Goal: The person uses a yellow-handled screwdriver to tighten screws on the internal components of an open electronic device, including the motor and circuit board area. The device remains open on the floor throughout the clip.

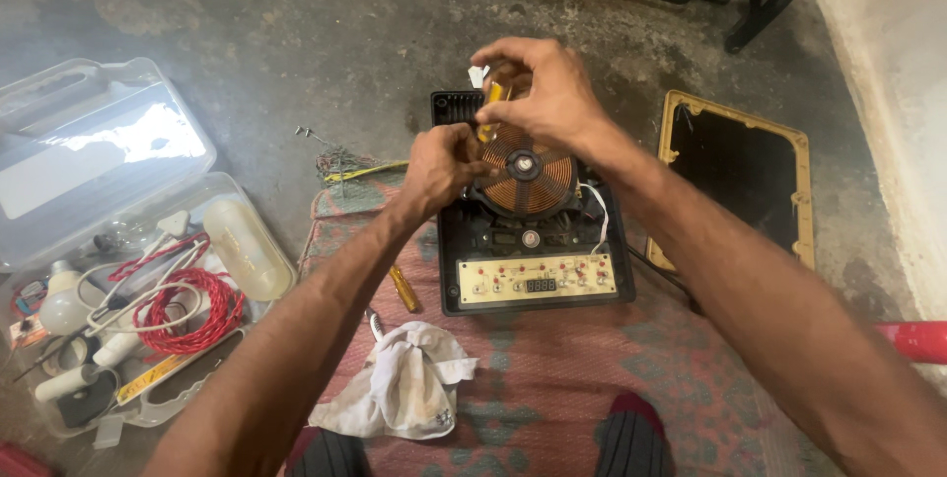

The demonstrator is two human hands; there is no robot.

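The right hand (541,92) covers the far rim of the copper coil (526,173); the yellow tool (490,110) it pinches is perhaps a screwdriver, mostly hidden.

Dim, soft indoor light from above; shadows on the floor (296,23) are faint. Strong glare whitens the clear case lid (109,151) at upper left. Centre is fairly sharp; forearms at the lower edges stretch and blur with wide-angle distortion.

Bare floor (326,33) lies open beyond the opened cooker (533,240); the plastic toolbox (118,240) crowds the left, the gold-rimmed cover (740,181) the right, a white rag (404,388) in front.
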